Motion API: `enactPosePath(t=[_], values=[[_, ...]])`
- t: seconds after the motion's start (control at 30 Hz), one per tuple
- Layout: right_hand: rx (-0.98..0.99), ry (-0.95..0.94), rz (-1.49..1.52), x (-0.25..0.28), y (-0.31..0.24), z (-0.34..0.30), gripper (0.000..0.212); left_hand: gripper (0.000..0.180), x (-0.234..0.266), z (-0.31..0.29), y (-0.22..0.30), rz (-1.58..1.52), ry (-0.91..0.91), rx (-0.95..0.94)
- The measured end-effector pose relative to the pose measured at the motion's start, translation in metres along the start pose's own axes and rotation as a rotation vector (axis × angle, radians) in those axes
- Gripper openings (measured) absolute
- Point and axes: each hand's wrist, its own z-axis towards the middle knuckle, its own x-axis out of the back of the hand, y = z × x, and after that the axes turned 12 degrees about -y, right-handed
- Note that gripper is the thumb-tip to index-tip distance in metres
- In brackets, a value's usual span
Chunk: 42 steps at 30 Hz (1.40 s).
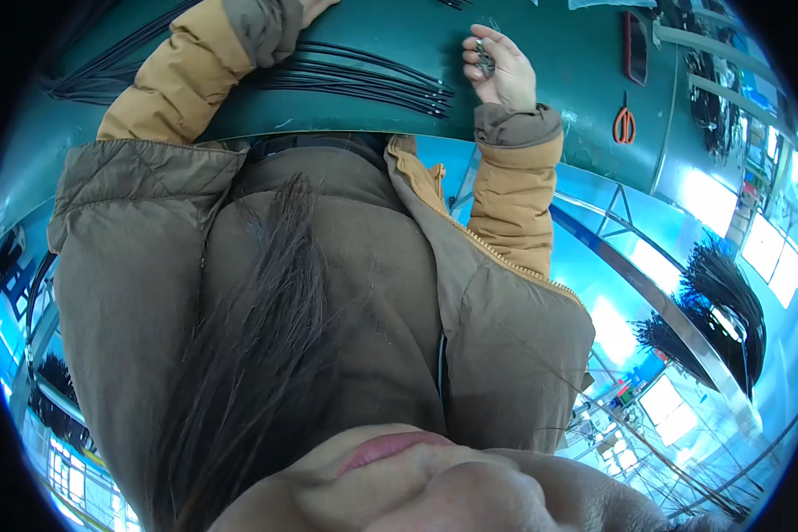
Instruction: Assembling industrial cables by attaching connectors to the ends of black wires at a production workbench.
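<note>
The right hand [510, 78] is at the upper middle of the frame, right of centre, over a green worktop [377, 27]. Its grip is closed, thumb and curled fingers clamped on a small cluster of silvery metal parts [485, 58]; their exact shape is too small to make out. The left hand [316, 8] is at the top edge, left of centre, mostly cut off by the frame, so it cannot be told whether its grip is apart or together, or what it touches.

A row of thin black cables [363, 78] lies on the worktop between the two arms, the tips fanned toward the right hand and apart from it. The left sleeve [186, 71], tan with a brown cuff, passes in front of these cables, and more black strands [106, 73] show at the upper left. Orange-handled scissors [625, 126] lie at the upper right, near a dark phone-shaped slab [635, 49] with a reddish edge. At the far right of the frame, a thick black cable bundle [734, 310] hangs beyond the worktop.
</note>
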Motion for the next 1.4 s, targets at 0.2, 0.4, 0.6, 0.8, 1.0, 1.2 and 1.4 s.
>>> enactPosePath(t=[0.2, 0.4, 0.6, 0.8, 1.0, 1.2, 1.4], values=[[-0.011, -0.07, 0.047, 0.003, 0.008, 0.002, 0.019, 0.018, -0.008, 0.016, 0.031, -0.095, -0.084, 0.176], [-0.02, -0.091, 0.151, 0.004, 0.008, 0.004, 0.02, 0.019, -0.026, 0.045, 0.024, -0.03, 0.065, 0.058], [0.028, 0.01, 0.124, 0.002, 0.011, 0.003, 0.019, 0.021, -0.018, 0.042, 0.038, -0.037, 0.014, 0.081], [0.031, 0.039, 0.046, 0.017, 0.026, 0.012, 0.011, 0.016, -0.038, 0.069, 0.054, -0.026, 0.181, -0.272], [0.081, -0.01, 0.007, 0.03, 0.038, 0.013, 0.012, 0.011, -0.01, 0.062, 0.066, 0.075, 0.307, -0.417], [0.048, -0.023, -0.023, 0.015, 0.034, 0.012, 0.012, 0.012, -0.003, 0.049, 0.083, -0.02, 0.363, -0.363], [0.017, -0.014, -0.057, 0.018, 0.031, 0.008, 0.013, 0.013, 0.009, 0.046, 0.087, 0.036, 0.292, -0.418]])
